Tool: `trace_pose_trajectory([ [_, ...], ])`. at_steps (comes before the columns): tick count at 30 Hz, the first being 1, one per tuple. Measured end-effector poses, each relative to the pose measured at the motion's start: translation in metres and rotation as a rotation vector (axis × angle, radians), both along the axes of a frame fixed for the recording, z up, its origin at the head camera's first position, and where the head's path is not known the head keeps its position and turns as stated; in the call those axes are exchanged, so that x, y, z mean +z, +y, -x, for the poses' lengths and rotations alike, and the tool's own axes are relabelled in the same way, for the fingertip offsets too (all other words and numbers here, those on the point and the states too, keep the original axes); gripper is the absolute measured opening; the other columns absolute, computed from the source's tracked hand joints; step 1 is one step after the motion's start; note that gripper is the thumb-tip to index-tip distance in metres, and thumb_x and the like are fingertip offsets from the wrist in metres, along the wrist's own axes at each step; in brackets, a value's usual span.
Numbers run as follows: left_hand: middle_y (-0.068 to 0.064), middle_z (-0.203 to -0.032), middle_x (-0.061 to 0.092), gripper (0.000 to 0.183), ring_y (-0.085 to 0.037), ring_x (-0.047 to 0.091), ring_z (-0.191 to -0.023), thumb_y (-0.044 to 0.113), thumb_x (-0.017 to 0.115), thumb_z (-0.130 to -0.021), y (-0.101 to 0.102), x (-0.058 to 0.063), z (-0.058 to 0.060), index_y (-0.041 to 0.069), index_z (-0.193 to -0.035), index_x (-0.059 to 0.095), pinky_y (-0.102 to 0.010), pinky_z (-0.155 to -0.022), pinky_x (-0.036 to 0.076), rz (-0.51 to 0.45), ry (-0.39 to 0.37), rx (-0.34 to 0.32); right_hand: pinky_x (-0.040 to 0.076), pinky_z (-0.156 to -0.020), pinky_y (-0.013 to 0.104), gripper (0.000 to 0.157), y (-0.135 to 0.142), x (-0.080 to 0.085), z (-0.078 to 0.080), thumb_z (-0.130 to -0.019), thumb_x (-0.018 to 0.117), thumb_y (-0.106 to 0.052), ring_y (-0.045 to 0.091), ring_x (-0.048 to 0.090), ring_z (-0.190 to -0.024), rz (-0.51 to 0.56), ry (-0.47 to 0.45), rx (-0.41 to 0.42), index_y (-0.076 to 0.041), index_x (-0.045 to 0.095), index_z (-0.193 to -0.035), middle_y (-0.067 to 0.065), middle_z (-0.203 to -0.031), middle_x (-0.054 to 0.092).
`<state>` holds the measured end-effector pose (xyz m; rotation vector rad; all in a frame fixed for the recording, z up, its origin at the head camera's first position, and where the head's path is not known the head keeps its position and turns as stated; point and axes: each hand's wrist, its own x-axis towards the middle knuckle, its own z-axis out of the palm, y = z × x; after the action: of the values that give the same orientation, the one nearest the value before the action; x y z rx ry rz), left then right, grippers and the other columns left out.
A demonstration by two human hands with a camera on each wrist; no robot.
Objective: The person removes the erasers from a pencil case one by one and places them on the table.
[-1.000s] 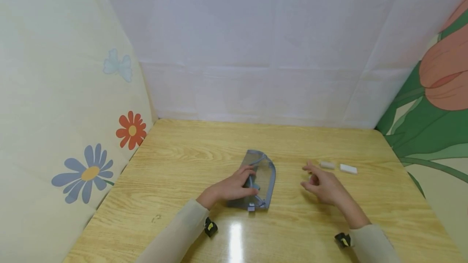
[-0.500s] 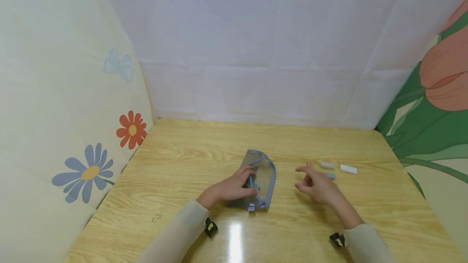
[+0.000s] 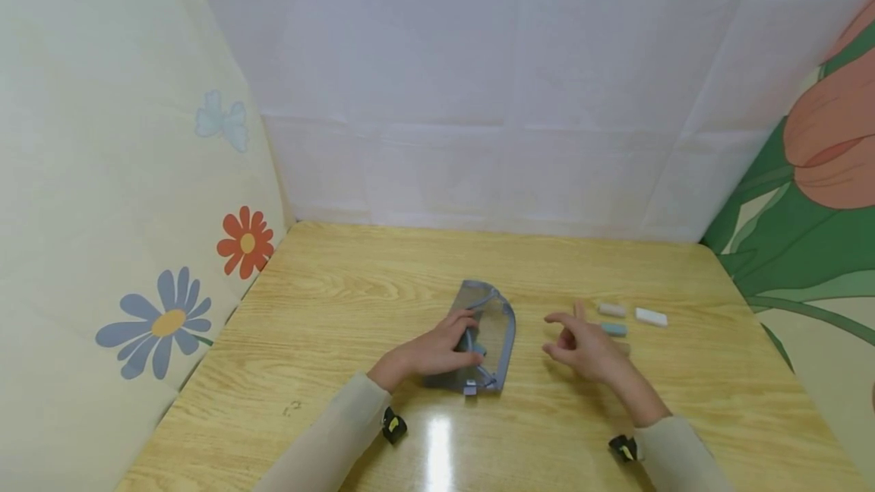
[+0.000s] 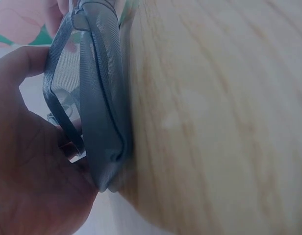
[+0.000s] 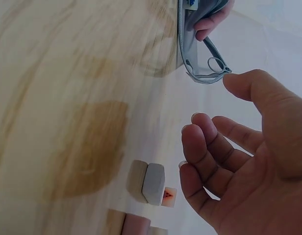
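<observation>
My left hand holds a grey-blue mesh zip pouch lying on the table. In the left wrist view the pouch stands partly spread, with fingers at its raised trim. A small label tab shows at its near end. My right hand hovers to the right of the pouch, its fingers loosely bent and nothing between them. Close behind that hand lie a teal eraser-like block and a beige one. Another tan block is partly hidden by the hand.
A white block lies farther right on the wooden table. In the right wrist view a pale block and a pinkish block are below the hand. Black wrist cameras sit at both sleeves. Printed cloth walls surround the table.
My right hand has moved left toward the pouch, uncovering the teal block and part of the tan block. The left hand and pouch have stayed in place.
</observation>
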<state>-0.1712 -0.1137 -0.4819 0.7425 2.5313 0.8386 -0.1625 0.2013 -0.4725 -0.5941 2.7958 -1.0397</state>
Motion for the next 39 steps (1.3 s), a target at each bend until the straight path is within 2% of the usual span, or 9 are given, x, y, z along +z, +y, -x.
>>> trace_pose_trajectory([
  [11,-0.008,-0.167,0.018,0.081,-0.032,0.019,-0.153,0.06,0.055,-0.091,0.0,0.001,0.0,0.009,-0.152,0.039,-0.05,-0.12,0.03,0.005,0.004,-0.003,0.047,-0.062,0.026,0.05,-0.011,0.003,0.001,-0.092,0.075,-0.023,0.005,0.052,-0.065,-0.011,0.012,0.018,-0.002,0.059,-0.134,-0.008,-0.077,0.059],
  [14,-0.008,-0.167,0.018,0.081,-0.031,0.019,-0.153,0.06,0.054,-0.091,0.0,0.002,-0.001,0.009,-0.152,0.039,-0.05,-0.12,0.029,0.006,0.002,-0.003,0.053,-0.086,0.041,0.049,-0.014,0.003,0.001,-0.092,0.075,-0.022,0.004,0.052,-0.064,-0.019,0.022,0.022,-0.002,0.06,-0.134,-0.01,-0.075,0.059],
  [17,-0.008,-0.167,0.018,0.08,-0.031,0.018,-0.153,0.06,0.054,-0.091,0.0,0.002,-0.001,0.01,-0.152,0.039,-0.05,-0.12,0.029,0.005,-0.001,-0.002,0.044,-0.104,0.055,0.049,-0.016,0.002,0.002,-0.092,0.075,-0.022,0.003,0.052,-0.065,-0.026,0.037,0.031,-0.002,0.06,-0.134,-0.01,-0.074,0.059],
  [20,-0.007,-0.167,0.018,0.08,-0.031,0.018,-0.153,0.06,0.054,-0.091,0.0,0.003,-0.001,0.01,-0.152,0.039,-0.05,-0.119,0.03,0.005,-0.002,-0.001,0.052,-0.087,0.043,0.05,-0.017,0.003,0.002,-0.092,0.074,-0.023,0.003,0.052,-0.066,-0.025,0.035,0.045,-0.002,0.059,-0.134,-0.009,-0.075,0.058],
  [23,-0.008,-0.167,0.018,0.08,-0.031,0.019,-0.153,0.059,0.054,-0.091,0.0,0.003,-0.001,0.009,-0.151,0.039,-0.05,-0.119,0.031,0.005,0.0,-0.003,0.048,-0.07,0.032,0.049,-0.019,0.003,0.002,-0.093,0.074,-0.023,0.004,0.051,-0.066,-0.024,0.03,0.055,-0.002,0.059,-0.134,-0.009,-0.076,0.058],
  [26,-0.008,-0.167,0.018,0.08,-0.032,0.02,-0.153,0.059,0.054,-0.091,0.0,0.003,-0.001,0.009,-0.152,0.039,-0.051,-0.119,0.031,0.003,-0.002,-0.002,0.047,-0.088,0.042,0.049,-0.021,0.003,0.002,-0.093,0.073,-0.024,0.004,0.051,-0.064,-0.025,0.03,0.065,-0.002,0.059,-0.135,-0.01,-0.075,0.058],
  [32,-0.008,-0.167,0.019,0.08,-0.032,0.02,-0.153,0.059,0.053,-0.09,0.0,0.004,-0.001,0.01,-0.152,0.039,-0.051,-0.118,0.031,0.009,-0.002,0.002,0.033,-0.106,0.063,0.048,-0.024,0.002,0.003,-0.094,0.072,-0.023,0.003,0.052,-0.063,-0.025,0.015,0.076,-0.002,0.059,-0.135,-0.011,-0.074,0.059],
  [36,-0.008,-0.167,0.019,0.079,-0.032,0.021,-0.153,0.059,0.053,-0.091,0.001,0.004,-0.001,0.01,-0.151,0.039,-0.051,-0.118,0.032,0.011,-0.002,0.004,0.048,-0.093,0.044,0.048,-0.027,0.002,0.003,-0.093,0.073,-0.023,0.004,0.053,-0.064,-0.021,0.007,0.084,-0.002,0.059,-0.134,-0.01,-0.075,0.059],
  [39,-0.009,-0.167,0.019,0.079,-0.032,0.02,-0.153,0.059,0.053,-0.091,0.001,0.005,-0.002,0.01,-0.152,0.039,-0.051,-0.118,0.031,0.01,-0.004,0.005,0.048,-0.061,0.027,0.048,-0.029,0.003,0.003,-0.093,0.074,-0.023,0.005,0.052,-0.064,-0.02,-0.005,0.083,-0.002,0.06,-0.133,-0.009,-0.076,0.059],
])
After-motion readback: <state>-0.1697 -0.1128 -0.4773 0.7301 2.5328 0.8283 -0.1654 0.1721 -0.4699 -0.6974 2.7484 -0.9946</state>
